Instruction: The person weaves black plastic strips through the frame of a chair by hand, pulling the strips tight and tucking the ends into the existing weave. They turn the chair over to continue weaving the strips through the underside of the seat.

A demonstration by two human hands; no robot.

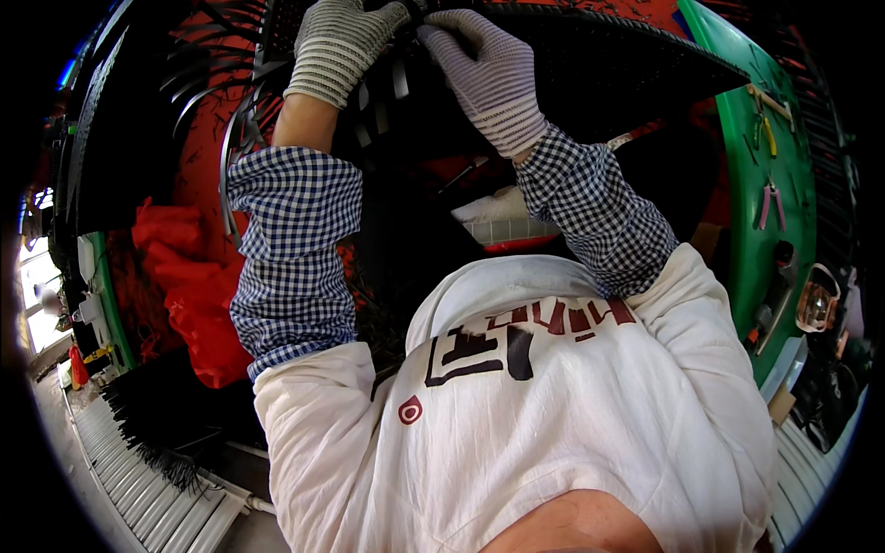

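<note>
The dark panel [618,60] reaches out beyond your right hand [489,78]; farther right lies the green surface [737,157]. Red cloth [203,295] sits below your left hand [339,48]. Your hands nearly meet, fingers bent, probably so one steadies the work; I cannot tell what they grip. Pink-handled pliers [764,207] rest rightward, seemingly for easy reach.

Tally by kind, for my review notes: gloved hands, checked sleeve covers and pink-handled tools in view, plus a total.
Gloved hands: 2
Checked sleeve covers: 2
Pink-handled tool, on the green board: 1
Total: 5
</note>
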